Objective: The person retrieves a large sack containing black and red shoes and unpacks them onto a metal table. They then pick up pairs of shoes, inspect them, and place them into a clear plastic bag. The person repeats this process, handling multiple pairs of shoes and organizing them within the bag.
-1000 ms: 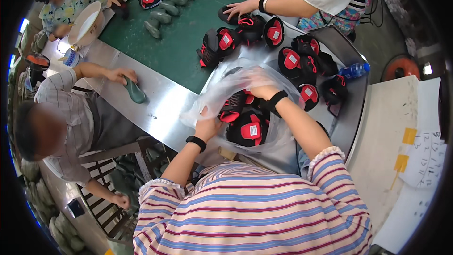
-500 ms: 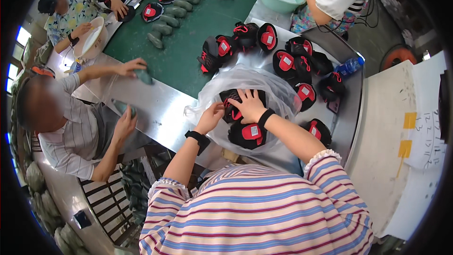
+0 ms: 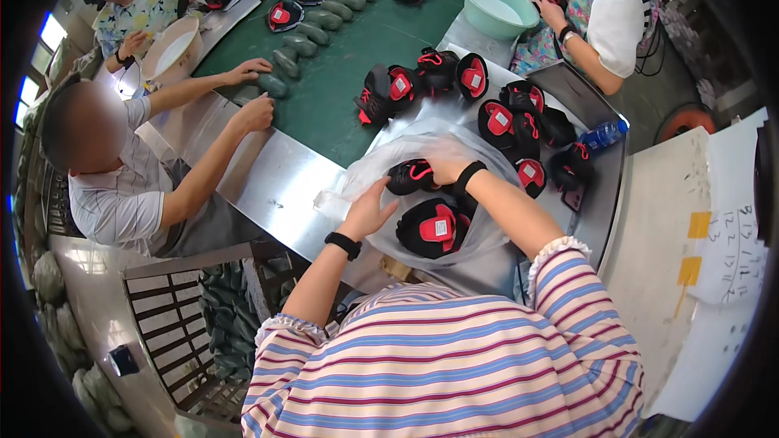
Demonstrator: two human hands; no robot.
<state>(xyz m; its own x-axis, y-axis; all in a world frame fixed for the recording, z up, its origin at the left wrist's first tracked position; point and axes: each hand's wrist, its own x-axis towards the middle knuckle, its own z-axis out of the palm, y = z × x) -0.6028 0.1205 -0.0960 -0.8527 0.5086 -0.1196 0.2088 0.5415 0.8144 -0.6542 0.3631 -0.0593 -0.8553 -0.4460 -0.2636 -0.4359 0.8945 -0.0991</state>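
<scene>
A clear plastic bag [image 3: 350, 177] lies spread around several black-and-red shoe uppers in front of me. My right hand [image 3: 448, 165], partly smeared by motion, grips the right end of one black shoe upper with red laces [image 3: 411, 176]. Its fingertips are hidden behind that piece. Beside the upper's left end, my left hand [image 3: 369, 211] has its thumb and fingers apart and holds nothing. Nearer to me, another black upper with a red lining and white label [image 3: 432, 229] rests in the bag, touched by neither hand.
More shoe uppers [image 3: 497, 118] crowd the metal table's right side, near a blue-capped bottle [image 3: 602, 135]. A green conveyor belt [image 3: 341, 57] carries rows of grey-green shoe lasts [image 3: 312, 31] and uppers. Across it stands a mint basin [image 3: 499, 10]. Co-workers sit left and far right.
My right hand has moved from lying spread on the uppers to gripping one, which now sits higher in the bag. My left hand's fingers have opened. The left co-worker's hands reached the belt.
</scene>
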